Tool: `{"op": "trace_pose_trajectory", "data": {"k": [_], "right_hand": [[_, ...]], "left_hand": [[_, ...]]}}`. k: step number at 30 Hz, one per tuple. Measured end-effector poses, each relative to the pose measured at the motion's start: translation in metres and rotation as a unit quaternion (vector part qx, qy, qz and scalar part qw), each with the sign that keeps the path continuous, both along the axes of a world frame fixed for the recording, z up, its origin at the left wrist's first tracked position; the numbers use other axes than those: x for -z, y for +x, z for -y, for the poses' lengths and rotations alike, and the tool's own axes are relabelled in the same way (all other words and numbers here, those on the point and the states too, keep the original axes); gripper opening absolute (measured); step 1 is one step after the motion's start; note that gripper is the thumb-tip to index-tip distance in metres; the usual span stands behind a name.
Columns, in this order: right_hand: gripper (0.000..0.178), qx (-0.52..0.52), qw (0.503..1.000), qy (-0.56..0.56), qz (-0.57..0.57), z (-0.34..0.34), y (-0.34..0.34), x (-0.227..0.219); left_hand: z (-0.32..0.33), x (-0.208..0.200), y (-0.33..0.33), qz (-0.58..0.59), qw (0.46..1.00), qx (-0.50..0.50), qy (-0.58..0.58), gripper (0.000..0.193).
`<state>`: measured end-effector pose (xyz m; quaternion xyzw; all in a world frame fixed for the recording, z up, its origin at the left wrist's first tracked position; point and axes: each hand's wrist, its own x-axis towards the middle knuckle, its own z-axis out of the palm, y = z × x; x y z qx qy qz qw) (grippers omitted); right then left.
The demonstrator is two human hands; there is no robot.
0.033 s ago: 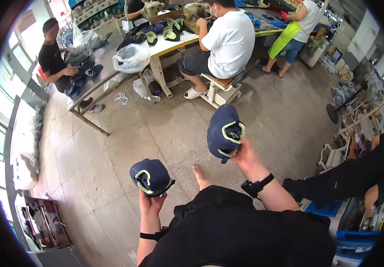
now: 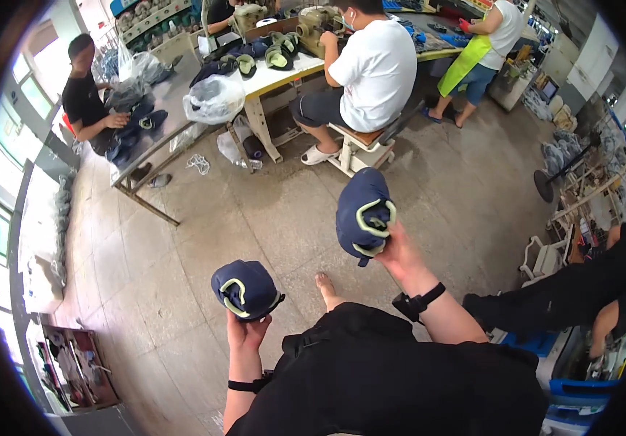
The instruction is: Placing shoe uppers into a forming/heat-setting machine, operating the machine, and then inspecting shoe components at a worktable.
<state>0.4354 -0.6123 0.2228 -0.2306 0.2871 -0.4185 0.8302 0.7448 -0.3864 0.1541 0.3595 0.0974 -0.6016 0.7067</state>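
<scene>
Workshop floor below you: your left hand (image 2: 246, 333) and right hand (image 2: 399, 251) each grip a navy cap (image 2: 245, 288), (image 2: 362, 215), raised, undersides up for viewing.

The scene was taken from a single wide fisheye camera worn on the person's head, aimed steeply downward and forward, so that the left hand (image 2: 246, 336) and right hand (image 2: 400, 251) were caught close below the lens while the tiled floor (image 2: 255, 211) was seen farther off. The work table (image 2: 284, 73) with seated people was pushed toward the upper rim (straight edges were bent there), and no second view was supplied to overlap.
</scene>
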Motion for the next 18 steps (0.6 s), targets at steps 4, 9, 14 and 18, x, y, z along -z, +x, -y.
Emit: {"op": "trace_pose_trajectory", "data": {"k": [4, 9, 14, 18], "right_hand": [[0.097, 0.05, 0.971, -0.205, -0.109, 0.07, 0.04, -0.011], [0.113, 0.07, 0.9, -0.343, -0.259, 0.144, 0.095, -0.015], [0.115, 0.046, 0.878, -0.371, -0.297, 0.206, 0.168, 0.021], [0.114, -0.056, 0.977, -0.083, -0.186, 0.236, 0.251, 0.042]], "left_hand": [[0.068, -0.021, 0.036, 0.025, 0.999, 0.011, -0.022, 0.042], [0.139, -0.044, 0.07, 0.038, 0.999, -0.018, 0.014, 0.043], [0.16, -0.022, 0.128, -0.013, 0.997, -0.069, -0.041, 0.044], [0.166, -0.017, 0.184, -0.001, 0.995, -0.1, 0.017, 0.042]]}}
